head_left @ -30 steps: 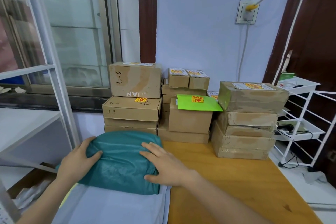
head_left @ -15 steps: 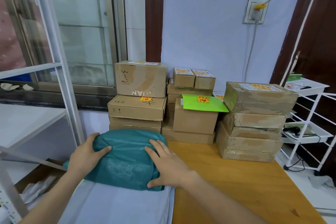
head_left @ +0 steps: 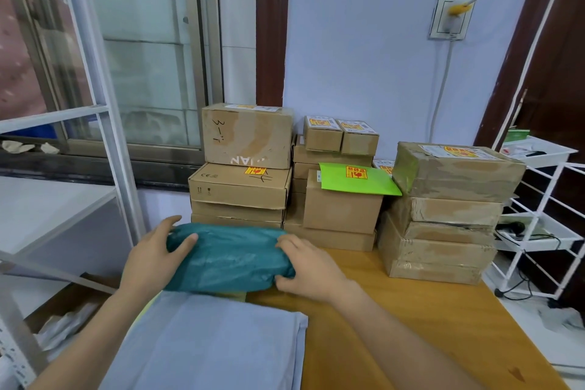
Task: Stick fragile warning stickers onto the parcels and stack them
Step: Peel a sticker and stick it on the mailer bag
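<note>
Two hands grip the teal parcel point(head_left: 228, 258) by its ends at the bench's point(head_left: 411, 310) left edge: left hand point(head_left: 148, 258) and right hand point(head_left: 308, 269), fingers curled round it. Keep it level and set it squarely on the nearest box stack point(head_left: 239, 191), sticker side up

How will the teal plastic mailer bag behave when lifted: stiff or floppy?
Probably soft: the teal plastic mailer bag looks wrinkled and bulges between the left hand and right hand gripping its ends. Likely sags if held one-handed. Its glossy film may be slippery.
</note>
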Demonstrator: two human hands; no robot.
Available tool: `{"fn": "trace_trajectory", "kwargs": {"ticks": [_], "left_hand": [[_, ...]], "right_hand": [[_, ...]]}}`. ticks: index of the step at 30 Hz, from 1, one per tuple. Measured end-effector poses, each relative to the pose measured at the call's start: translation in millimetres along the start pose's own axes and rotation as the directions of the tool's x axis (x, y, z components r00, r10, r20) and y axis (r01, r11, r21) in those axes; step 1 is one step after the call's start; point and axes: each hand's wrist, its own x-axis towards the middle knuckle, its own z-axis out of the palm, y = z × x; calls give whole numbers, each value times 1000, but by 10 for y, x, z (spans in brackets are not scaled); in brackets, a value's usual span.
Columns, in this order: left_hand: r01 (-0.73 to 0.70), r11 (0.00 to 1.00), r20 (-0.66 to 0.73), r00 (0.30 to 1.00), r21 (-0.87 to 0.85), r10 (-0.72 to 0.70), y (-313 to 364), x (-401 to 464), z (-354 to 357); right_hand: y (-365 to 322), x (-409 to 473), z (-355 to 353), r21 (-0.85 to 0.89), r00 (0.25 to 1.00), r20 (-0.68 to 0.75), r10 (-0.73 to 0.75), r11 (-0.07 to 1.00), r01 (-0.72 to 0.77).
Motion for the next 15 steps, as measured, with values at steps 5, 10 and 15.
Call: {"fn": "trace_trajectory", "kwargs": {"ticks": [5,10,15], "left_hand": [[-149,984,-137,977,101,162,78,-13,-16],[-84,996,-171,982,-34,77,87,-73,33],[-19,985,-81,997,-173,5,106,-81,144]], "right_hand": [[68,116,-212,255,989,-90,120,962,-93],[183,158,-421,499,936,-212,281,854,-144],[354,62,-339,487,913,-177,368,839,-243]]}}
